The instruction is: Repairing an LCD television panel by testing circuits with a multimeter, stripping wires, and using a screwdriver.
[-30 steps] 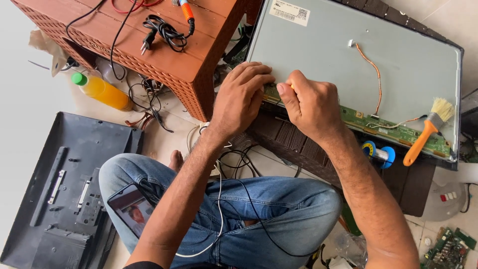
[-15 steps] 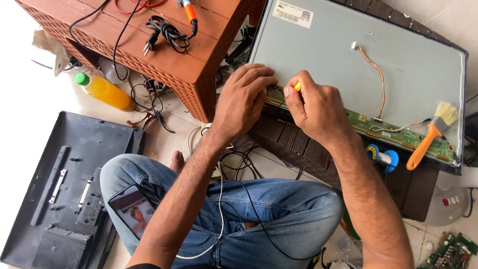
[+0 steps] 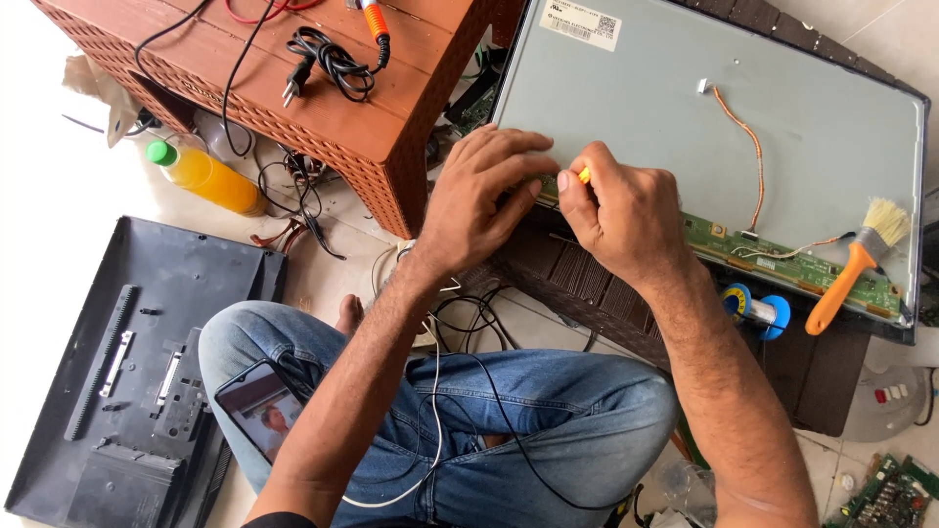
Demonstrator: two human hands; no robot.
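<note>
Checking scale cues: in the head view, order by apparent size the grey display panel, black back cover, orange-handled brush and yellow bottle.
1. grey display panel
2. black back cover
3. and 4. orange-handled brush and yellow bottle: alike, unranked.

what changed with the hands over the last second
An orange-tipped tool, hidden a second ago, now shows pinched in the right hand. The left hand stays pressed on the panel's lower edge beside it. The brush, solder spool and bottle lie unmoved.

Orange-handled tool (image 3: 584, 176) almost wholly hidden inside the right hand (image 3: 626, 220), its tip unseen, green circuit strip (image 3: 782, 262) covered under both hands, phone (image 3: 262, 411) screen too small to read, far panel (image 3: 704, 127) corner cut off
</note>
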